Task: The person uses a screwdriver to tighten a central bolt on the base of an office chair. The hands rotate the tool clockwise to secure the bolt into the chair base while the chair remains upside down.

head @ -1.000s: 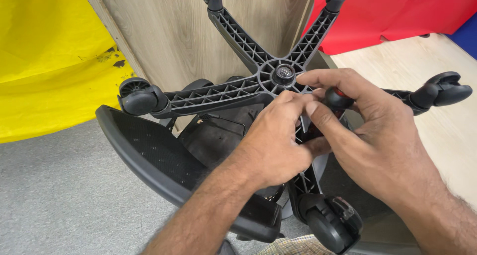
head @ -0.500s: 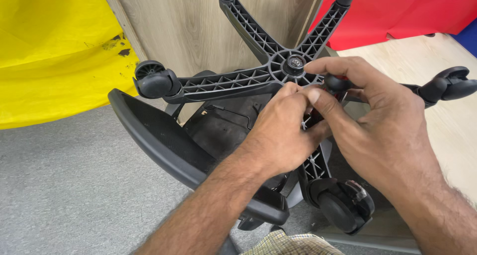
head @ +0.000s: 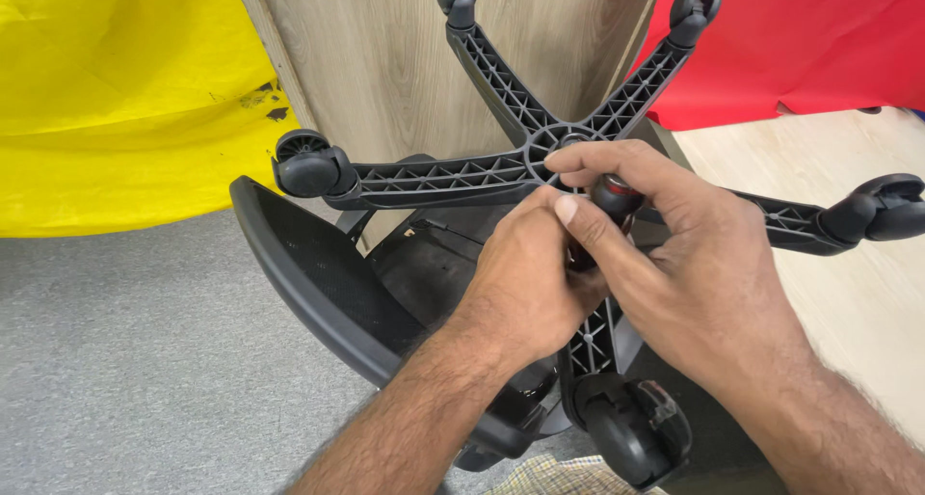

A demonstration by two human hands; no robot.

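At hub, 6 o'clock side: left hand (head: pixel 525 283) and right hand (head: pixel 694 273) both pinch small red-tipped black tool (head: pixel 615 198) on five-star chair base (head: pixel 453 175). Risk: tool slips, pinching fingers.

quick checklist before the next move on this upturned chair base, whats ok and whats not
1. Both hands at the hub: left hand and right hand meet beside it: ok.
2. Small black and red part held in the fingers: ok.
3. Which hand has the grip on it: cannot tell.
4. Star base facing up, hub in view: ok.
5. All five castors fitted: cannot tell.
6. Seat steady on the floor: cannot tell.
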